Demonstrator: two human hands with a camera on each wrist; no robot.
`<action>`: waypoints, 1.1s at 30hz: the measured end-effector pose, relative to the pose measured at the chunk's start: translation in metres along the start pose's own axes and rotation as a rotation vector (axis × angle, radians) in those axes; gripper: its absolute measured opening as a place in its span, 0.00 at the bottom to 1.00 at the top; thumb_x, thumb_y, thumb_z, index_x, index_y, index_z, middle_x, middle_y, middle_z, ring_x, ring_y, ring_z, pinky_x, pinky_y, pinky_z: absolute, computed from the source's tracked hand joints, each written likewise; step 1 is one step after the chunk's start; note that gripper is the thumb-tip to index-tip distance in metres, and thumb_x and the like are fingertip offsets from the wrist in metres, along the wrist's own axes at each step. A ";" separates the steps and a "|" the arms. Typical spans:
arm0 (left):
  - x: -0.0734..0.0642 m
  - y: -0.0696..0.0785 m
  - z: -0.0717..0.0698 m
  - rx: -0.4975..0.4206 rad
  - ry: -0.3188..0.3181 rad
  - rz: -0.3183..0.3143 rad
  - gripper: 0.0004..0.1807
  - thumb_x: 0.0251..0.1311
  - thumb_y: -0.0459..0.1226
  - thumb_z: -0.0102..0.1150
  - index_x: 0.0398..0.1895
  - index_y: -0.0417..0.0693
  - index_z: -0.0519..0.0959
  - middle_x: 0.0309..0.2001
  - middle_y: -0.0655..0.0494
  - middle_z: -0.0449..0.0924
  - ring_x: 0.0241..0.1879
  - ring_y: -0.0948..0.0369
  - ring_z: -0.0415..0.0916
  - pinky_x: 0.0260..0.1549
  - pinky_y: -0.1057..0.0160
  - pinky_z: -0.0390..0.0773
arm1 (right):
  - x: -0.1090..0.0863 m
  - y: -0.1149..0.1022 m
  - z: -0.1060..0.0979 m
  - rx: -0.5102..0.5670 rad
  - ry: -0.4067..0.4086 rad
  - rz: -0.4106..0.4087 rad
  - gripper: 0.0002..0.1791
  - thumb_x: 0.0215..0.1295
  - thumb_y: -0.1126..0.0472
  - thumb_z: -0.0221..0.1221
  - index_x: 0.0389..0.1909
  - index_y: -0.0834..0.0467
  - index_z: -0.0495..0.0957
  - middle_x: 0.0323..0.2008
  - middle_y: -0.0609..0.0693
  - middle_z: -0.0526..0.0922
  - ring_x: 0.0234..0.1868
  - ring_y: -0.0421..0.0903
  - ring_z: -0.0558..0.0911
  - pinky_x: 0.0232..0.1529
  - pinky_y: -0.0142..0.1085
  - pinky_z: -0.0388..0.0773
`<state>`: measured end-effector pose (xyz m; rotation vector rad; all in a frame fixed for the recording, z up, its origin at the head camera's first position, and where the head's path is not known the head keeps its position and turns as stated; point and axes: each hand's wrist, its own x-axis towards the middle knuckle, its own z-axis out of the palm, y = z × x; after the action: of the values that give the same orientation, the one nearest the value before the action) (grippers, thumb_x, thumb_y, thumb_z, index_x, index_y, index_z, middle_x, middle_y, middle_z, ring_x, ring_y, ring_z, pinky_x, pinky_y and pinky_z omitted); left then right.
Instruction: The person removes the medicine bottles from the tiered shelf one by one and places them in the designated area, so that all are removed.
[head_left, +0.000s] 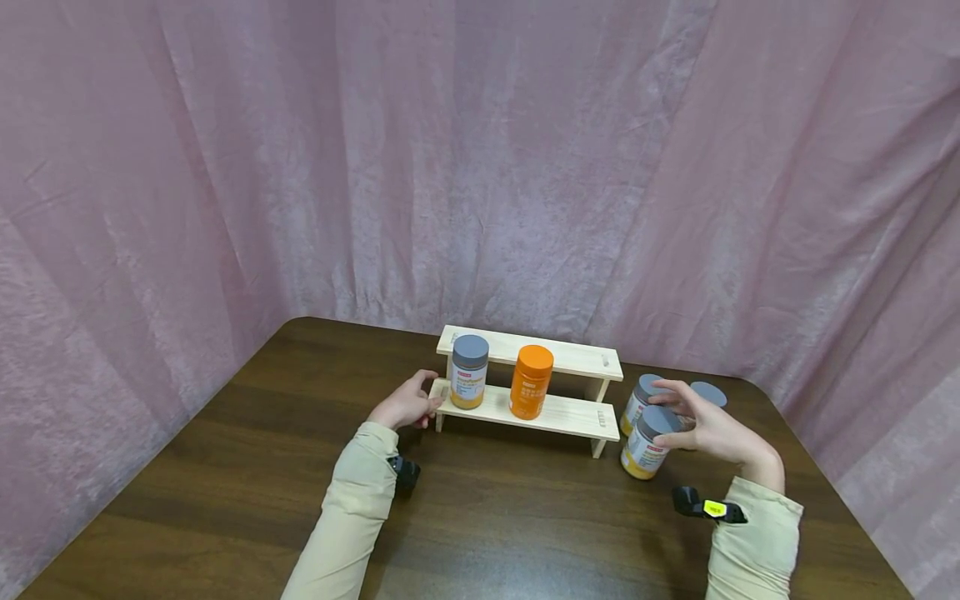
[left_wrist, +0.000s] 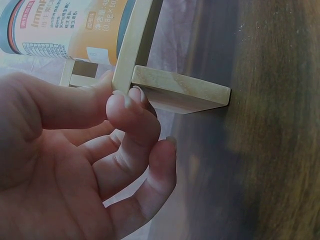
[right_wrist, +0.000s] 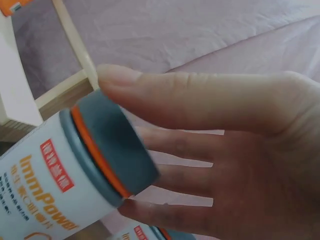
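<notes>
My left hand (head_left: pixel 408 404) is at the left end of a two-tier wooden shelf (head_left: pixel 562 413), thumb and fingertips pinching the end of its lower board. On that board stand a grey-lidded jar (head_left: pixel 468 372) with a white and yellow label and an orange jar (head_left: pixel 530 383). My right hand (head_left: pixel 708 425) has its thumb and fingers around the grey lid of another white and yellow jar (right_wrist: pixel 55 175), to the right of the shelf. The thumb lies along the near side of the lid, and the fingers pass behind it, their tips partly hidden.
Close behind the jar at my right hand stands a similar grey-lidded jar (head_left: pixel 634 408). A further grey lid (head_left: pixel 708 393) shows beyond the hand, its body mostly covered. Everything is on a dark wooden table (head_left: pixel 495 517), with a pink curtain (head_left: pixel 480 167) behind it.
</notes>
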<state>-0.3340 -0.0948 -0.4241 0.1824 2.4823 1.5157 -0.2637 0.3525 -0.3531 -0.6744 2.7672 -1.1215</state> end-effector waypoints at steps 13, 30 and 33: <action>0.001 0.002 0.000 -0.011 -0.003 -0.007 0.30 0.68 0.30 0.50 0.70 0.37 0.53 0.22 0.54 0.67 0.15 0.64 0.65 0.19 0.70 0.69 | 0.004 -0.010 -0.004 -0.086 0.080 -0.021 0.35 0.63 0.58 0.63 0.67 0.63 0.61 0.58 0.65 0.75 0.58 0.61 0.76 0.50 0.38 0.78; -0.003 0.003 0.000 0.006 0.004 -0.014 0.30 0.68 0.31 0.50 0.70 0.37 0.54 0.22 0.54 0.67 0.15 0.64 0.65 0.19 0.70 0.69 | 0.021 -0.025 0.010 -0.047 0.173 -0.048 0.23 0.68 0.57 0.59 0.61 0.59 0.70 0.56 0.59 0.79 0.55 0.46 0.81 0.49 0.27 0.76; -0.002 0.002 0.000 0.008 0.005 -0.011 0.30 0.68 0.31 0.50 0.70 0.36 0.54 0.21 0.54 0.67 0.15 0.64 0.65 0.19 0.70 0.69 | 0.026 -0.029 0.015 -0.049 0.213 -0.047 0.22 0.67 0.57 0.60 0.59 0.61 0.73 0.52 0.58 0.82 0.49 0.37 0.82 0.47 0.27 0.77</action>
<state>-0.3319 -0.0949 -0.4219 0.1663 2.4891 1.5041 -0.2730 0.3131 -0.3415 -0.6644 2.9797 -1.2036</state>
